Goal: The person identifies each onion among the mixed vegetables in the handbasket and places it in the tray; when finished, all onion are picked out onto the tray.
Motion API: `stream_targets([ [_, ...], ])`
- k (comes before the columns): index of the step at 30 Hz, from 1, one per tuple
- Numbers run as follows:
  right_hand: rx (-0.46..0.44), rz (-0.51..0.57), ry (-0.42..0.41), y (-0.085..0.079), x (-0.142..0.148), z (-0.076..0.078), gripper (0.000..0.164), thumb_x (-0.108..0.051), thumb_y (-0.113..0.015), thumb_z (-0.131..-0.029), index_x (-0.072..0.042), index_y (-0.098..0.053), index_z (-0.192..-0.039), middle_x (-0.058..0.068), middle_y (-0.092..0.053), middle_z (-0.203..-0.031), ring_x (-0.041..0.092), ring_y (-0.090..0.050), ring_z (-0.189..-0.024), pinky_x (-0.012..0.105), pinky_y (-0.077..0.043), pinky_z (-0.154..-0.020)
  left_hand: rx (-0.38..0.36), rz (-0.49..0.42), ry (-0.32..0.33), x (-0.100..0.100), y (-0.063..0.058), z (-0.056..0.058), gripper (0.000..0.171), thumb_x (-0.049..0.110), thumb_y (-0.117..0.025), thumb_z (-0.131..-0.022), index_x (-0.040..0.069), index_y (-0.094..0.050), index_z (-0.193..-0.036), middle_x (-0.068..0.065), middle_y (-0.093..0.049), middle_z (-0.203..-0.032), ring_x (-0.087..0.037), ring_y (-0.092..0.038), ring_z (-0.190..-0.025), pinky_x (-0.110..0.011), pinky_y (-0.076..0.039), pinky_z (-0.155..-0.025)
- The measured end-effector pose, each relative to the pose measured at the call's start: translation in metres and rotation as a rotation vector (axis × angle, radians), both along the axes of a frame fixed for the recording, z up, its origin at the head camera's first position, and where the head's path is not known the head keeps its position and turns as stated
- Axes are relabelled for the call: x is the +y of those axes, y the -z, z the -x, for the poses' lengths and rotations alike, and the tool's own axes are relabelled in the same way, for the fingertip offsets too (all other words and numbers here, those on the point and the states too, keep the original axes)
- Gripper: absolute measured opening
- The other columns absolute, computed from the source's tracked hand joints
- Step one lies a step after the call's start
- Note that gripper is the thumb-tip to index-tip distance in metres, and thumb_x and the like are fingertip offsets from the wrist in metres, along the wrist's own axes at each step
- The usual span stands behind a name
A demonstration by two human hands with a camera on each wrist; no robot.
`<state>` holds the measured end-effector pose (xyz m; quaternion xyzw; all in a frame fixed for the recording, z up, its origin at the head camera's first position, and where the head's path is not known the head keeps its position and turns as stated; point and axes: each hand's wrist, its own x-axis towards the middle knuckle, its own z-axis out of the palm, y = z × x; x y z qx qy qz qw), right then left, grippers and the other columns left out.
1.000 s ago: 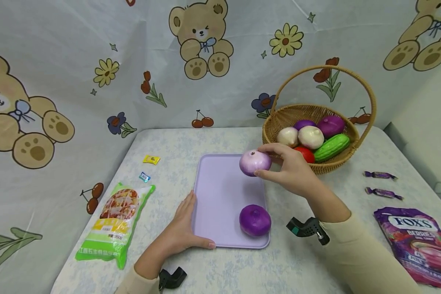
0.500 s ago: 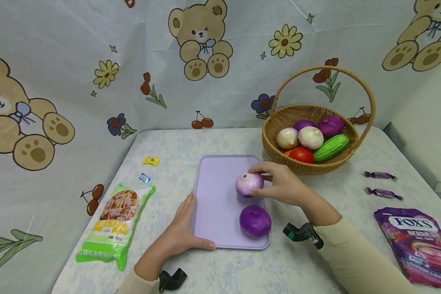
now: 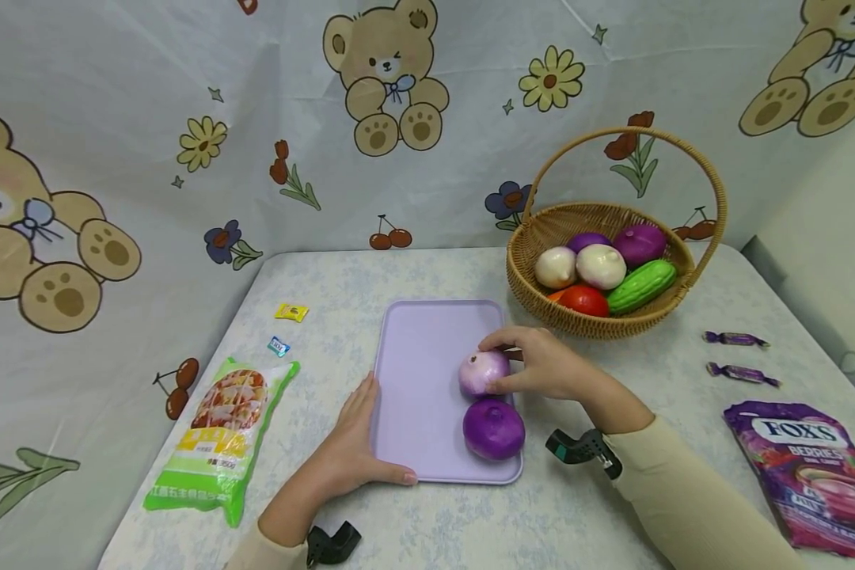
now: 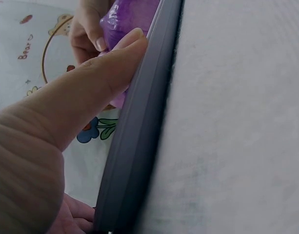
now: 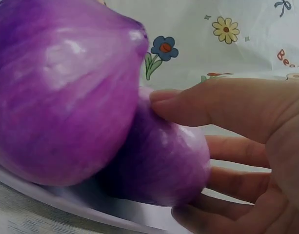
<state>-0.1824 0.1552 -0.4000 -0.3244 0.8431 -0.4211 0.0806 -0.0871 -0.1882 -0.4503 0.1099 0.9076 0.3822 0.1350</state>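
Note:
A lilac tray lies on the table with a dark purple onion at its front right. Just behind that, a pale purple onion sits over the tray's right side, and my right hand holds it between thumb and fingers. In the right wrist view the pale onion is close against the dark onion, down by the tray floor. My left hand rests at the tray's front left corner, fingers straight along its side. The left thumb touches the front rim.
A wicker basket at the back right holds onions, a tomato and a green cucumber-like vegetable. A green food bag and two small candies lie left. Two purple-wrapped candies and a FOX'S bag are on the right.
My right hand has carried the pale onion from the tray's back right edge forward and down, beside the dark onion. The left hand has stayed at the tray's corner.

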Motion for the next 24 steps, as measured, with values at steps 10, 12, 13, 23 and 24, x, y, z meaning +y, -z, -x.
stream_targets([
  [10, 0.061, 0.017, 0.017, -0.008, 0.006, 0.0, 0.05, -0.02, -0.089, -0.088, 0.005, -0.07, -0.128, 0.015, -0.07, -0.128, 0.039, -0.066, -0.118, 0.058, -0.049, -0.103, 0.002, -0.001, 0.006, -0.001, 0.001, 0.001, 0.161, 0.065, -0.098, -0.057, 0.003, 0.002, -0.168, -0.014, 0.007, -0.174, -0.033, 0.008, -0.158, -0.056, -0.004, -0.123],
  [12, 0.075, 0.027, 0.01, -0.011, 0.006, 0.0, 0.048, -0.02, -0.088, -0.09, 0.004, -0.07, -0.128, 0.015, -0.07, -0.128, 0.04, -0.066, -0.118, 0.058, -0.05, -0.102, 0.004, -0.004, 0.007, -0.001, 0.001, 0.001, 0.161, 0.065, -0.098, -0.057, 0.003, 0.001, -0.168, -0.014, 0.007, -0.174, -0.033, 0.008, -0.158, -0.056, -0.004, -0.123],
  [13, 0.078, 0.035, 0.007, -0.012, 0.006, 0.0, 0.048, -0.019, -0.087, -0.09, 0.004, -0.07, -0.129, 0.015, -0.07, -0.128, 0.041, -0.066, -0.118, 0.058, -0.05, -0.102, 0.005, -0.007, 0.007, -0.001, 0.001, 0.001, 0.161, 0.065, -0.098, -0.058, 0.003, 0.001, -0.168, -0.014, 0.007, -0.174, -0.033, 0.008, -0.158, -0.056, -0.004, -0.123],
  [23, 0.138, 0.138, -0.005, -0.037, 0.013, 0.007, 0.044, -0.01, -0.083, -0.093, 0.003, -0.068, -0.133, 0.012, -0.069, -0.131, 0.027, -0.064, -0.123, 0.041, -0.049, -0.106, 0.004, -0.012, 0.005, -0.001, 0.0, 0.0, 0.161, 0.063, -0.099, -0.057, 0.002, 0.0, -0.168, -0.014, 0.007, -0.174, -0.033, 0.008, -0.158, -0.057, -0.004, -0.123],
  [24, 0.152, 0.15, 0.001, -0.042, 0.015, 0.009, 0.044, -0.008, -0.083, -0.093, 0.002, -0.068, -0.133, 0.012, -0.069, -0.131, 0.027, -0.064, -0.124, 0.04, -0.049, -0.106, 0.004, -0.012, 0.006, 0.0, 0.0, 0.0, 0.16, 0.063, -0.099, -0.058, 0.003, 0.001, -0.168, -0.014, 0.007, -0.174, -0.033, 0.008, -0.158, -0.057, -0.004, -0.123],
])
